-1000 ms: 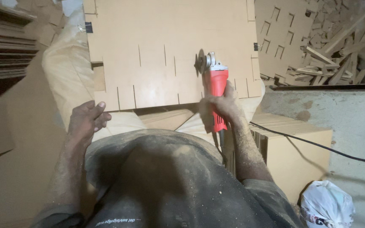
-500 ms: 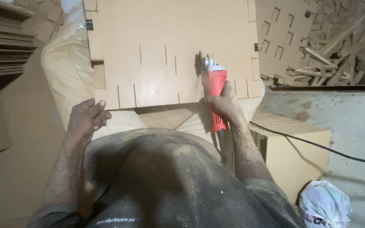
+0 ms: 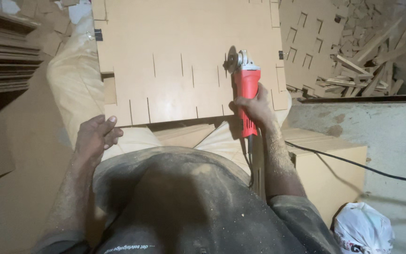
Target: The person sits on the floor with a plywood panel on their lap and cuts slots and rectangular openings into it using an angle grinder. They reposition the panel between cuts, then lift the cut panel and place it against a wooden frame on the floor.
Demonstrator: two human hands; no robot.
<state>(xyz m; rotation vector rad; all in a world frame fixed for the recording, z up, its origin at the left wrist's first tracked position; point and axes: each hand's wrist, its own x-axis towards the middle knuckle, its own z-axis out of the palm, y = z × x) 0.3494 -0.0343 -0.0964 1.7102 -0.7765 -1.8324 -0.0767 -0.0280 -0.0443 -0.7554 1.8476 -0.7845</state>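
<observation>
Right hand clamped around red-bodied angle grinder, long axis running away from the person, disc end pointing at slotted light-brown fibreboard panel, left hand loosely curled, empty, beside panel's near edge

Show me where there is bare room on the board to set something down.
The board is bare across its far half, above the slots, and on the left toward the clip. The right side is taken by the grinder in the right hand. The left hand rests off its near corner.
</observation>
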